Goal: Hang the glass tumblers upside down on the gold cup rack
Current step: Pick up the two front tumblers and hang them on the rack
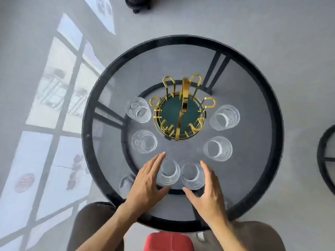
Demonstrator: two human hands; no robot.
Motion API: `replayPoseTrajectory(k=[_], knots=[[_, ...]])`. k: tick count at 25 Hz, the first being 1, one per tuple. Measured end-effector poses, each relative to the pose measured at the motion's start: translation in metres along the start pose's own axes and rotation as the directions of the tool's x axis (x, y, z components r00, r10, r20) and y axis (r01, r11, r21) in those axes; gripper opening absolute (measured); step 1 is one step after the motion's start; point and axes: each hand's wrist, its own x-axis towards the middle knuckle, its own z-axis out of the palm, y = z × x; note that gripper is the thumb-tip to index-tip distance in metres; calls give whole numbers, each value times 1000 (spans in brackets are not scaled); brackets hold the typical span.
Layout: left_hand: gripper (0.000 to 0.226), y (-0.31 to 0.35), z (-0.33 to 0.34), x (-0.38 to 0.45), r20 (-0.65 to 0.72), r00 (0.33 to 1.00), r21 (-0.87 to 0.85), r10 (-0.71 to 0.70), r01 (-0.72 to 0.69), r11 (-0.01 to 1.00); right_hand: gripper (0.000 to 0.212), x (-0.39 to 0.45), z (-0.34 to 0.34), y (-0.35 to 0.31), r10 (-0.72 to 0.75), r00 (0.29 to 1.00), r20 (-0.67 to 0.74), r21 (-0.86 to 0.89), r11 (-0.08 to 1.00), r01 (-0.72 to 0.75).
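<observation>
Six clear ribbed glass tumblers are counted, all standing mouth-up on the round black-rimmed glass table [94, 113] in an arc around the gold wire cup rack with a dark green base [179, 113], which stands at the table's centre. None is hung on the rack; its looped gold pegs are bare. The two nearest tumblers stand side by side, almost touching: the near left tumbler [169, 172] and the near right tumbler [192, 175]. The left hand [147, 182] is seen just beside the near left tumbler, fingers spread wide and thumb reaching under its near side; whether the glass is touched cannot be told. The right hand [211, 187] is likewise held wide around the near right tumbler, thumb tip close to its base, nothing gripped. The other four tumblers are placed two on each side of the rack: far left [138, 109], mid left [144, 141], far right [224, 117], mid right [217, 148]. A red seat edge [169, 241] is visible below the table.
</observation>
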Motion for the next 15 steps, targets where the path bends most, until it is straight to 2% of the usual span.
replayPoseTrajectory(k=[1,3,6,8,11,15], knots=[[107,-10,13,10,-33,996,-26,88,-89,996,90,9,12,12,-107,992,-62,12,994,108],[105,-25,37,20,-123,975,-127,182,-198,972,85,17,33,29,-179,969,-168,80,978,194],[108,-38,62,24,-336,923,-251,187,-279,927,93,22,51,48,-232,922,-310,157,944,290],[109,-48,72,28,-405,892,-316,202,-344,885,103,29,61,61,-294,871,-393,219,890,399],[112,-62,90,37,-460,862,-367,214,-404,838,110,36,80,67,-233,872,-431,342,851,397],[115,-62,101,40,-475,870,-461,135,-376,804,112,36,81,68,-190,904,-382,403,847,348]])
